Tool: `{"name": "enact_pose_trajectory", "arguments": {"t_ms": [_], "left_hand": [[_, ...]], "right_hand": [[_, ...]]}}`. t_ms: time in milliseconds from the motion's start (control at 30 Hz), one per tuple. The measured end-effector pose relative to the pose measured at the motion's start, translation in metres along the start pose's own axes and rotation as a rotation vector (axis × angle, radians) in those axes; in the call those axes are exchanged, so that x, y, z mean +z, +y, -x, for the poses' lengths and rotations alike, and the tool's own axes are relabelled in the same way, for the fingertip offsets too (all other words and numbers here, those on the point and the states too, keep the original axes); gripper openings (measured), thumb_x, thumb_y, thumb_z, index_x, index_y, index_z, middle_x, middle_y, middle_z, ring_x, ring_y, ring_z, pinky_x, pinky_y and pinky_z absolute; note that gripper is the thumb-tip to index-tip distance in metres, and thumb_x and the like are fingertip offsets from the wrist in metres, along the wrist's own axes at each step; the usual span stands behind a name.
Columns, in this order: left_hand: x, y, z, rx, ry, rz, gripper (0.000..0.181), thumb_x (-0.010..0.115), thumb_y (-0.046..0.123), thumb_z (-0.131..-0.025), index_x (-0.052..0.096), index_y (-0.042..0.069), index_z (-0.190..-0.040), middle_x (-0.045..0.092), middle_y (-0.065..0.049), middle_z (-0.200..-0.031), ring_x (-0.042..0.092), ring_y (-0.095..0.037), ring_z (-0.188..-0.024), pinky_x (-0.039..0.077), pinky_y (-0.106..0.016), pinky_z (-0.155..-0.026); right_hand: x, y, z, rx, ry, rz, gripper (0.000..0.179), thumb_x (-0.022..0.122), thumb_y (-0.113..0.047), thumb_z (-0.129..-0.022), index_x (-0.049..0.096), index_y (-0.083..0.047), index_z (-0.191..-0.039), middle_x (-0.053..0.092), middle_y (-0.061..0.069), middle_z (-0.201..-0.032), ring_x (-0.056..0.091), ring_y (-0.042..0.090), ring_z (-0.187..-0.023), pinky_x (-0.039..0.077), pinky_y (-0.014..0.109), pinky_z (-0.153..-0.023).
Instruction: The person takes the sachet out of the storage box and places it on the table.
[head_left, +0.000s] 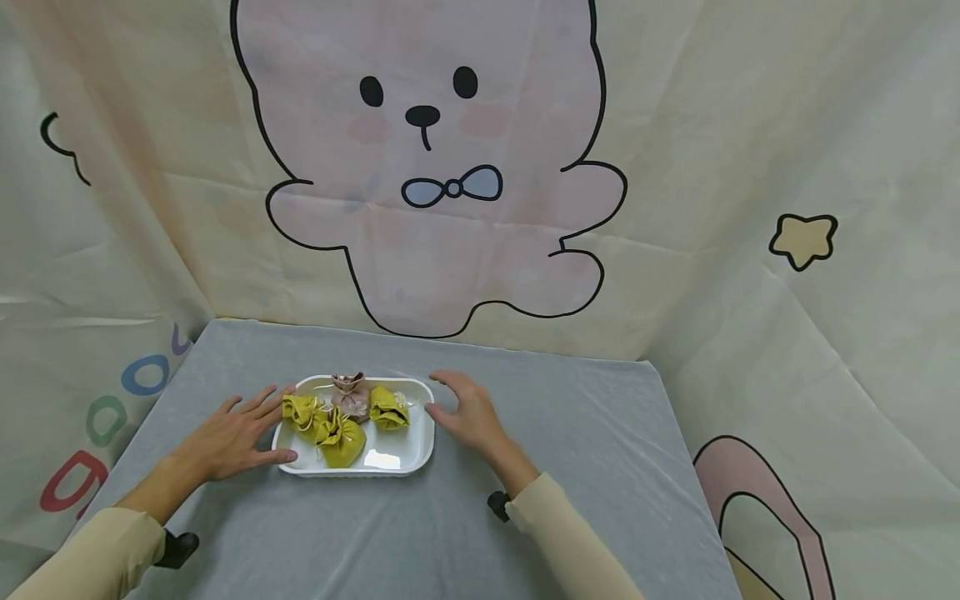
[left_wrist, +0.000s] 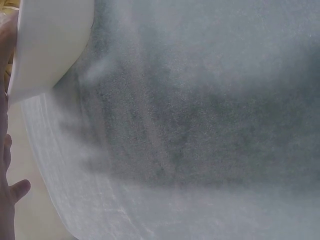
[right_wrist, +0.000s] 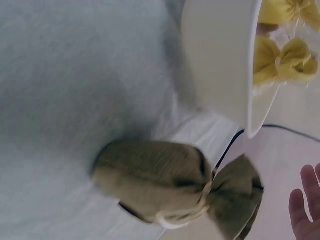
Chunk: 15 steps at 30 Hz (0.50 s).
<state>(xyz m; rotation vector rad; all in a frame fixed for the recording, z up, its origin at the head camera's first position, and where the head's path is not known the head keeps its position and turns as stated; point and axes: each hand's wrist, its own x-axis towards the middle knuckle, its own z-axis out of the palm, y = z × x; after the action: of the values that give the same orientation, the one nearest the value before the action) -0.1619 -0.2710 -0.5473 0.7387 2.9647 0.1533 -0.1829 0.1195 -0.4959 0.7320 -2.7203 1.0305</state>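
White tray [head_left: 417, 433] of three yellow pouches [head_left: 343, 446], one pinkish pouch [head_left: 351, 401]
Brown pouch [right_wrist: 150, 180] beside it; left hand [head_left: 242, 435], right hand [head_left: 474, 417]: fingers spread.

Soft light, glare on the tray [head_left: 405, 446], broad shadow and perhaps haze in the left wrist view

place: cloth-walled booth [head_left: 885, 375] | walls: drapes [head_left: 697, 108] printed with cartoon animal [head_left: 450, 229], star [head_left: 803, 241] | furniture: grey-covered table [head_left: 570, 433] | building: unclear

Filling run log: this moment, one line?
tray: yellow bags, pink bag; left hand: at tray's left; right hand: near tray's right; brown bag: outside tray
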Motion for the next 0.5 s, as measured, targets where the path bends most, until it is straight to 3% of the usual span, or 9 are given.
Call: {"name": "enact_pose_trajectory", "arguments": {"t_ms": [500], "left_hand": [[0.005,0.0,0.001,0.011,0.025,0.026,0.092,0.057,0.071,-0.087,0.046,0.002,-0.147,0.039,-0.019,-0.155,0.034,-0.042,-0.142,0.032,-0.069,-0.103]], "right_hand": [[0.037,-0.027,-0.013,0.066,-0.189,0.016,0.049,0.075,-0.018,-0.089,0.061,-0.011,-0.135,0.064,0.003,-0.133,0.059,0.02,-0.123,0.045,0.033,-0.104]]}}
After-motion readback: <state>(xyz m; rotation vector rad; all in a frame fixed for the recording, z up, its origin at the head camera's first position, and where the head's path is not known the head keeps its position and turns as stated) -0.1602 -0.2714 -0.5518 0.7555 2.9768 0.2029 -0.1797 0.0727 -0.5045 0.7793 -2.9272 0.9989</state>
